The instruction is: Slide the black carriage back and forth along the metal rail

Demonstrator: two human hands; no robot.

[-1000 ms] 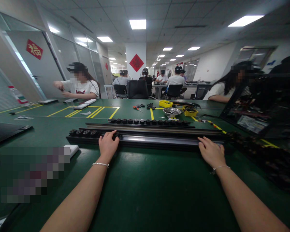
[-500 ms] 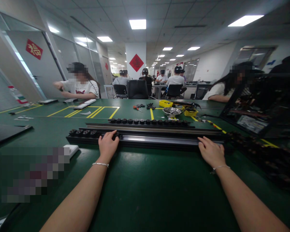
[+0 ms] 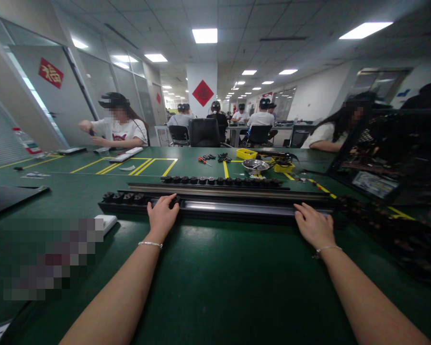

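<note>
A long black rail (image 3: pixel 237 207) with a shiny metal inner face lies crosswise on the table before me. Small black blocks (image 3: pixel 128 198) sit in a row at its left end. My left hand (image 3: pixel 164 214) is on the rail just right of that row, its thumb and finger closed about another small black block (image 3: pixel 175 200), partly hidden by the fingers. Near the right end, my right hand (image 3: pixel 314 224) grips the same rail, fingers bent over it. Behind it lie a second rail (image 3: pixel 230 192) and a strip of black blocks (image 3: pixel 221 181).
Farther back on the green table (image 3: pixel 215 282) are a metal bowl (image 3: pixel 255 166), yellow trays (image 3: pixel 246 154) and an orange-handled screwdriver (image 3: pixel 203 161). A heap of dark parts (image 3: pixel 391 235) lies at right. Co-workers (image 3: pixel 120 124) sit across the table.
My left hand has shifted slightly to the right along the rail with the small black block. My right hand and the rail have stayed put.
</note>
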